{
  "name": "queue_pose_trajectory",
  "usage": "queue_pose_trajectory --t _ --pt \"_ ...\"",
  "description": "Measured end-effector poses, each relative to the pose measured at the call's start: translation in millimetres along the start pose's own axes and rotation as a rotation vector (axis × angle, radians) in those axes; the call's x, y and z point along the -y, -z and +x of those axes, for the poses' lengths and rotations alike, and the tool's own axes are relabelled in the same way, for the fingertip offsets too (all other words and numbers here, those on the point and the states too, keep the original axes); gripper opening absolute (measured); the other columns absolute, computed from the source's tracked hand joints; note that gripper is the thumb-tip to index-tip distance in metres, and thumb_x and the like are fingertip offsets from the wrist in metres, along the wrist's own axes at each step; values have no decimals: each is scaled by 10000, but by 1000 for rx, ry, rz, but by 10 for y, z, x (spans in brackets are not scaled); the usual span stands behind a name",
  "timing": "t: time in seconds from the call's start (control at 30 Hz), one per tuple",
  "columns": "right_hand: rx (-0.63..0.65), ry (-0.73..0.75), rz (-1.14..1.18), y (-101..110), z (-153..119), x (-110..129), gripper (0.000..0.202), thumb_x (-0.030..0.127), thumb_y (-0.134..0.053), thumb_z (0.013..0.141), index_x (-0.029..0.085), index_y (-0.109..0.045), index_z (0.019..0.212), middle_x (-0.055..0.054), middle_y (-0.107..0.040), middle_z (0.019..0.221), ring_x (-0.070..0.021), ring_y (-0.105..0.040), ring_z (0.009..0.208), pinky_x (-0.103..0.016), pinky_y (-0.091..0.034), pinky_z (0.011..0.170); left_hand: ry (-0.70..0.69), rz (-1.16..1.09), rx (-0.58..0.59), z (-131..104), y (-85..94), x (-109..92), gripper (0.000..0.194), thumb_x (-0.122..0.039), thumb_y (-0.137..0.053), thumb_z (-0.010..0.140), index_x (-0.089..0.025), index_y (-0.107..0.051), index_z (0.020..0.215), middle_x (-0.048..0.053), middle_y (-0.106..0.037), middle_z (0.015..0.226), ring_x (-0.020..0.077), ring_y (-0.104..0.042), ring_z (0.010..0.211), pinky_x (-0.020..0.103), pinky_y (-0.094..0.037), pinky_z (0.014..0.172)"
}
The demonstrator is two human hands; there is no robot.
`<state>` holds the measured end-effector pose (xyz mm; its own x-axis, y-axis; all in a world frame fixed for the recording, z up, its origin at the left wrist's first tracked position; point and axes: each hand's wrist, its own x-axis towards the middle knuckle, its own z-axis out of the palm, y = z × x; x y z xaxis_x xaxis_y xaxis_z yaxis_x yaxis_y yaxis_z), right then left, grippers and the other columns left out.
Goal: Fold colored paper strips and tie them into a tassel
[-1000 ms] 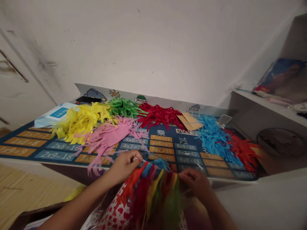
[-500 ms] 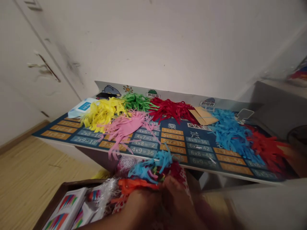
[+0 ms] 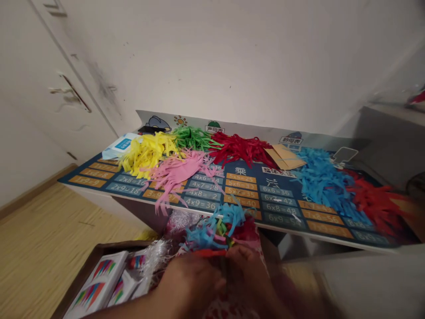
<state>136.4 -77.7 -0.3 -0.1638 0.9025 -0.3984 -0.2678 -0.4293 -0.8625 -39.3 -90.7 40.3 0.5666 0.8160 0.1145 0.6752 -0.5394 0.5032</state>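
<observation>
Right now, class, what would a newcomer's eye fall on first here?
First, the bright fringes across the table: yellow fringe at left, pink fringe beside it, blue fringe towards the right. Then the mixed-colour bunch at the near edge, with the left hand and right hand close below it in view.

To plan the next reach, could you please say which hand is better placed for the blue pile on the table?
Probably the right hand: it is nearer the blue pile; the left hand lies farther left. Both are at the streamer bundle.
</observation>
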Motion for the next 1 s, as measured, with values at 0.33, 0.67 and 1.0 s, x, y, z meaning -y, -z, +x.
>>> queue_pose_trajectory --t 0.33,0.67,1.0 --pt "142 155 -437 308 -221 350 237 306 -615 706 178 -538 523 29 -484 569 -119 -428 572 -223 -330 559 -446 -243 118 757 292 158 272 -133 -474 891 -198 -608 1120 76 -703 1063 202 -599 1101 402 -302 1108" --pt "238 135 -318 638 -296 472 226 294 -688 764 171 -611 591 16 -567 639 -117 -493 609 -227 -374 609 -579 -270 7 997 297 200 158 -237 -553 922 -235 -653 1043 58 -702 951 188 -616 966 343 -409 963" --pt "8 137 -318 389 -200 648 348 490 -690 769 165 -677 646 -34 -637 671 -185 -585 678 -283 -471 652 -614 -246 -226 885 20 33 535 -434 -582 879 -191 -396 1318 113 -676 1069 231 -621 978 398 -396 1007"
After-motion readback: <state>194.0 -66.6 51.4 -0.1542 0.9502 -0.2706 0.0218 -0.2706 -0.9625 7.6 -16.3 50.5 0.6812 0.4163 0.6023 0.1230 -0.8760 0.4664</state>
